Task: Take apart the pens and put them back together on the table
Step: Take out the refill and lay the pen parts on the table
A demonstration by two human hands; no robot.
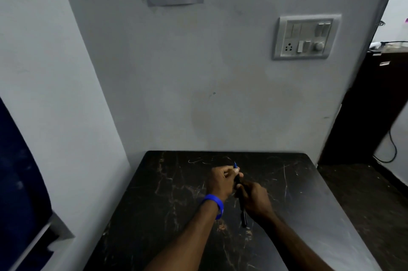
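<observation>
The pen (241, 206) is a slim dark barrel held in the air between the two hands, just above the surface (309, 193), its lower end hanging out below the right hand and pointing back toward the person. At its far end a thin blue tip (235, 164) pokes up past the left hand's fingertips; whether that is the refill or a nib section is too small to tell.

The right hand (256, 201) is wrapped around the middle of the barrel, fingers closed on it. The left hand (221, 179), with a blue wristband (213, 204) on its wrist, is pinched shut on the far end of the same pen, just beyond the right hand and touching it.

By the look of it the pen is light, stiff and smooth, so it should slip easily under a loose hold. A firm grip on the barrel with one hand and a fingertip pinch at the tip end with the other suits twisting or pulling the parts. The thin blue piece looks likely to bend if levered sideways, and small parts may roll once set down.

No container shows near the hands, and no loose pen parts can be made out on the dark surface around them.
</observation>
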